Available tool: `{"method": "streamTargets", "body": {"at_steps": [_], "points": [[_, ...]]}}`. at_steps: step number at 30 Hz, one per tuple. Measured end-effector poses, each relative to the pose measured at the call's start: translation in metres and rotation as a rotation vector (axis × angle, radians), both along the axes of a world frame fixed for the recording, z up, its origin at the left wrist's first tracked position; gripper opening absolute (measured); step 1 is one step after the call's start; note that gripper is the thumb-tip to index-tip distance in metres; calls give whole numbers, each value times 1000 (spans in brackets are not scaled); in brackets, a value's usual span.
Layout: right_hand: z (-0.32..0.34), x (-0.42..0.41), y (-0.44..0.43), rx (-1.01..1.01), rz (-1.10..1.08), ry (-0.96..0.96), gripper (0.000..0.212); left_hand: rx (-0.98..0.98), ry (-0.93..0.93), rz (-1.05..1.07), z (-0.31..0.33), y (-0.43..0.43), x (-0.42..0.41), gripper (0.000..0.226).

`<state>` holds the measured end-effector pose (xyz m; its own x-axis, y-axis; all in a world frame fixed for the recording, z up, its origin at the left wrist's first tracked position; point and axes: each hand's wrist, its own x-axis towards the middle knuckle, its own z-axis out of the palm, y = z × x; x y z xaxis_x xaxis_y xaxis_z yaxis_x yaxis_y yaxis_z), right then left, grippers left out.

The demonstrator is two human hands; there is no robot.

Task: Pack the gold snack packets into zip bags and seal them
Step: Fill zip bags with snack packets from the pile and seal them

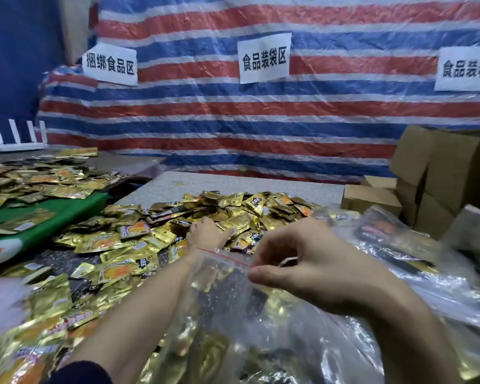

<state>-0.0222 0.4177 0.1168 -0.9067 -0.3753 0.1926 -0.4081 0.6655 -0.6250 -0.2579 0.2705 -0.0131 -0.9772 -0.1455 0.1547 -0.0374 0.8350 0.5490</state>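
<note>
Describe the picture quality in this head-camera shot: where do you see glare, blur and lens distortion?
Head view: glare glints off the gold packets and the clear bags at right; the lower-left corner is smeared with blur; the wide lens bows the stripes of the sheet toward the left edge; the right hand pinching the zip bag looks fairly sharp.

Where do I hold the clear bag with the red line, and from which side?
Pinch the zip bag by its red-lined top edge, at the right corner, coming from the right, as the right hand does. The bag is floppy film with packets sagging inside, so the zip strip is likely its firmest part. That frees the left hand for the gold packets.
</note>
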Motion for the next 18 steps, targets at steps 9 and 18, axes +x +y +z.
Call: {"method": "streamTargets", "body": {"at_steps": [9, 18], "points": [[-1, -3, 3, -60, 4, 5, 14, 727, -130, 199, -4, 10, -20, 52], [-2, 1, 0, -55, 17, 4, 11, 1100, -171, 203, 14, -29, -17, 29]]}}
